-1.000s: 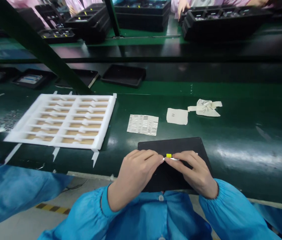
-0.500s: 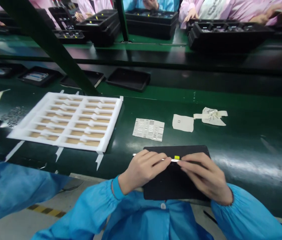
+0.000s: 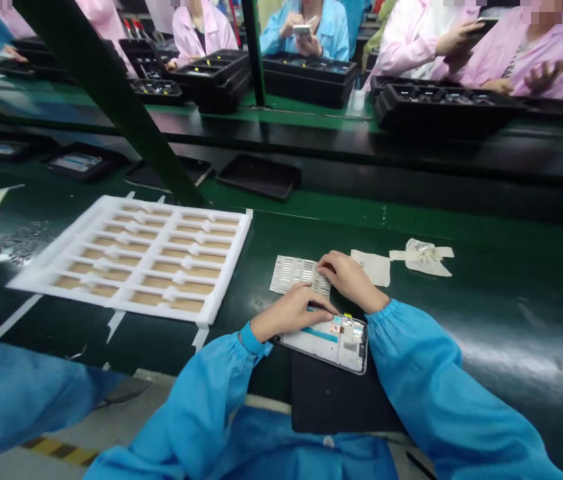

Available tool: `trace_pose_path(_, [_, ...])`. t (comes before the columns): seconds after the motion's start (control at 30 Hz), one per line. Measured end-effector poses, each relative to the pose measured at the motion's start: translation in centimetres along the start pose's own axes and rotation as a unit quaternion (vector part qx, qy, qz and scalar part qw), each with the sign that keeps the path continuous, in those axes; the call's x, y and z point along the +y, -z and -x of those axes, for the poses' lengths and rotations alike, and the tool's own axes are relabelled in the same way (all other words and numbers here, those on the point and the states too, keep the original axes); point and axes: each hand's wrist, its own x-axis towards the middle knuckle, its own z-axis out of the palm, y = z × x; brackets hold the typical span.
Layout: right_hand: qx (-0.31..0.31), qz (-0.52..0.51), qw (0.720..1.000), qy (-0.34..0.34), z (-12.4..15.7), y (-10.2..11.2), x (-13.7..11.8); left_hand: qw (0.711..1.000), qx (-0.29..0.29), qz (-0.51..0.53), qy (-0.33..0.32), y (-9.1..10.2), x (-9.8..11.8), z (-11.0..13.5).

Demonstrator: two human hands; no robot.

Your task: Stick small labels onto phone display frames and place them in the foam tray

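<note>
A white phone frame (image 3: 334, 341) with exposed parts lies flat, partly on a black mat (image 3: 331, 400) at the table's near edge. My left hand (image 3: 292, 309) rests on its far left end, fingers curled over it. My right hand (image 3: 349, 279) reaches past it to a white sheet of small barcode labels (image 3: 292, 273), its fingertips pinched at the sheet's right edge. What the fingertips grip is too small to see.
A white foam tray (image 3: 136, 257) with several slotted rows lies to the left. Backing paper (image 3: 375, 267) and crumpled scraps (image 3: 424, 257) lie right of the labels. Black trays (image 3: 260, 175) sit on the belt beyond, with stacked trays and seated people across it. A green post (image 3: 111, 100) slants up left.
Both hands held a thin strip with a yellow tab over the black mat. Now the phone frame lies there, my left hand rests on it and my right has reached to the label sheet.
</note>
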Motion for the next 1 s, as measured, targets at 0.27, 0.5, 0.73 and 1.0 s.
trace_pose_path(0.27, [-0.028,0.083,0.996,0.032,0.6,-0.3,-1.4,0.998,-0.03,0.047,0.017,0.5,-0.7,-0.5])
trace_pose_path(0.5, [0.004,0.02,0.999,-0.03,-0.1,-1.2,0.1,0.998,-0.031,0.042,0.021,0.5,-0.6,-0.5])
trace_pose_path(0.73, [0.054,-0.031,0.997,-0.047,0.0,-1.8,-0.6,0.999,-0.029,0.029,0.024,0.5,-0.7,-0.5])
trace_pose_path(1.0, [0.195,-0.213,0.956,-0.056,2.4,1.8,-2.3,0.999,0.005,-0.029,0.023,0.0,0.9,0.3])
